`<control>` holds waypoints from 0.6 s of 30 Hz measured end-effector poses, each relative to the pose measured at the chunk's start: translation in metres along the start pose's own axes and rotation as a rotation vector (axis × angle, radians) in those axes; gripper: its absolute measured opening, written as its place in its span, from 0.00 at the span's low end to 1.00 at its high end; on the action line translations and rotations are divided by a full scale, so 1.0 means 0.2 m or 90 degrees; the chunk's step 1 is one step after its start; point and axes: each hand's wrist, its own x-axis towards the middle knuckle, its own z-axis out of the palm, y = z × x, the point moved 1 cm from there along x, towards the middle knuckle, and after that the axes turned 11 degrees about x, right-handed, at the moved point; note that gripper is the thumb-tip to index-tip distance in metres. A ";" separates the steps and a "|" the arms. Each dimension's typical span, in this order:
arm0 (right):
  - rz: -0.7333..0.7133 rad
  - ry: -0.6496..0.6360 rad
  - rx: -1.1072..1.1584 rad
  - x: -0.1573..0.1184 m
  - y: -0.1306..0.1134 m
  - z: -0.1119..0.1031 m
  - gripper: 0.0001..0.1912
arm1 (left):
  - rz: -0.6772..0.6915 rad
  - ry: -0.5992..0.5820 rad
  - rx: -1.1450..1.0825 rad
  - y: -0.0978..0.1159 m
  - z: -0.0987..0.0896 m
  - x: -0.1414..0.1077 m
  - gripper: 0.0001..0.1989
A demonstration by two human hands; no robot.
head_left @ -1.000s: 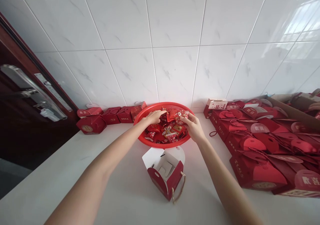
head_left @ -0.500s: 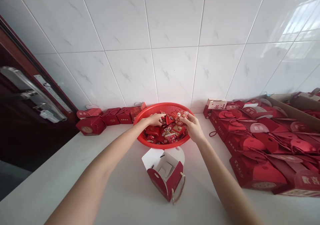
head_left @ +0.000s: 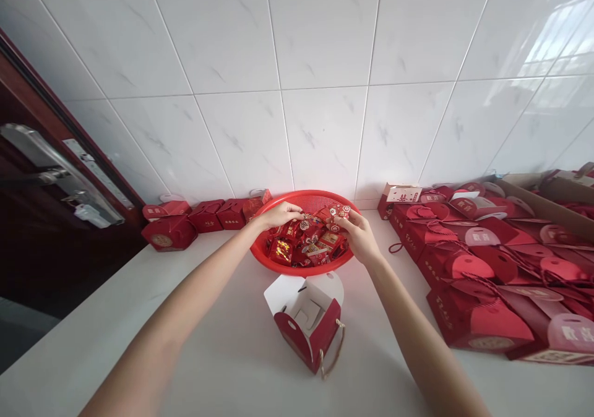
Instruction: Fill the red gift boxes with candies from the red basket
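A round red plastic basket [head_left: 306,271] holds many small red wrapped packets [head_left: 281,251]. My right hand [head_left: 359,234] is closed on a patterned red packet [head_left: 340,210] over the basket's right side. Over the left side of the basket, my left hand [head_left: 282,214] has its fingers close together, pointing right at the packets; whatever they may grip is too small to make out. In front of the basket stands a red box [head_left: 304,327] with its white flaps open and a rope handle on its right. Its white inside shows no packets.
Rows of closed red boxes [head_left: 482,324] cover the right side of the white table [head_left: 223,355]. More red boxes [head_left: 169,231] line the wall at the left. A cardboard carton [head_left: 533,203] stands far right, and a dark door [head_left: 41,219] is at the left.
My left hand has risen slightly and shifted left out of the packets, and the packets beneath it have moved about. My right hand still holds the patterned packet in nearly the same spot.
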 end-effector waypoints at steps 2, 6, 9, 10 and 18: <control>0.005 -0.001 -0.003 0.00 0.00 0.00 0.17 | 0.001 0.018 -0.018 0.02 -0.02 -0.02 0.14; 0.003 0.000 -0.012 0.00 0.00 0.00 0.17 | 0.009 0.005 -0.050 0.07 -0.04 -0.05 0.15; 0.002 0.001 -0.018 0.00 0.00 0.00 0.17 | 0.015 -0.020 -0.081 0.09 -0.04 -0.07 0.14; 0.003 0.000 -0.017 0.00 0.00 0.00 0.17 | 0.014 -0.019 -0.082 0.10 -0.04 -0.07 0.14; -0.007 -0.013 -0.007 0.00 0.01 -0.01 0.16 | 0.007 0.045 -0.053 0.13 -0.02 -0.05 0.14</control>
